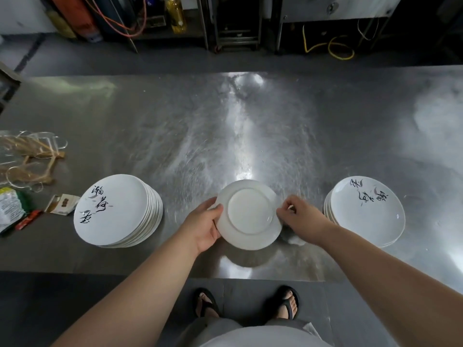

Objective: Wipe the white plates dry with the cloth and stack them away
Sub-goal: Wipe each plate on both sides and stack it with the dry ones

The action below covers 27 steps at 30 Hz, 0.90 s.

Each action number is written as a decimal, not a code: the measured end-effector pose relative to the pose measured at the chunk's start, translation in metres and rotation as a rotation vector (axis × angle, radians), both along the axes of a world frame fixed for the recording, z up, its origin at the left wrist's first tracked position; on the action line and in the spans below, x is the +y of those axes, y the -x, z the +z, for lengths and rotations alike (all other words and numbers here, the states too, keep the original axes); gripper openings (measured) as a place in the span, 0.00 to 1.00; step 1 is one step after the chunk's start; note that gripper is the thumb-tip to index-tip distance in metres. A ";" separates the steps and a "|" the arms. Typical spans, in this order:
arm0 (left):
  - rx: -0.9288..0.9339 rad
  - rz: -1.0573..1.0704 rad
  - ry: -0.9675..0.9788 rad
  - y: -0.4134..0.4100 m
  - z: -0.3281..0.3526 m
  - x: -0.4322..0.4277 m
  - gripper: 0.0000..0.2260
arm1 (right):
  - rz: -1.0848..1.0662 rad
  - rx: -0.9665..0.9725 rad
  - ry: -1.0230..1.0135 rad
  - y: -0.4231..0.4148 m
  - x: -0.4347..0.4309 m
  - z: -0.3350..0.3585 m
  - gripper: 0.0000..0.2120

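Observation:
I hold one white plate (250,214) upside down, its base ring facing me, just above the steel table (225,126). My left hand (204,225) grips its left rim, thumb on top. My right hand (302,216) is at the right rim with curled fingers that pinch what looks like a pale cloth (294,237); a grey fold of it shows under the wrist. A tall stack of white plates (117,211) with black brush writing stands to the left. A lower stack of the same plates (365,211) stands to the right.
At the table's left end lie clear plastic wrapping with brown sticks (27,159), a green packet (10,209) and a small card (62,204). The table's near edge runs just above my sandalled feet. Across the aisle are shelves, cables and a yellow bottle (176,15).

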<state>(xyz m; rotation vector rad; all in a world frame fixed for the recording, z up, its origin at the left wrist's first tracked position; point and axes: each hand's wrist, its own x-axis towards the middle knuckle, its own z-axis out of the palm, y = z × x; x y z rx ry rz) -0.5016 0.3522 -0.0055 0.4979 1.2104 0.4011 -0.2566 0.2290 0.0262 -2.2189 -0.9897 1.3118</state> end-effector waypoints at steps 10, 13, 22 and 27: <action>-0.064 -0.070 -0.079 -0.003 0.021 -0.020 0.09 | 0.348 -0.226 -0.470 0.074 -0.018 0.017 0.33; -0.111 -0.070 -0.107 -0.004 0.030 -0.023 0.09 | 0.798 -0.572 -0.450 0.098 -0.030 0.011 0.41; -0.143 0.034 -0.116 -0.017 0.043 -0.024 0.07 | 0.597 -0.502 -0.253 0.070 0.000 0.009 0.43; -0.148 0.067 -0.113 -0.013 0.044 -0.021 0.07 | 0.818 -0.476 -0.337 0.078 -0.022 0.024 0.47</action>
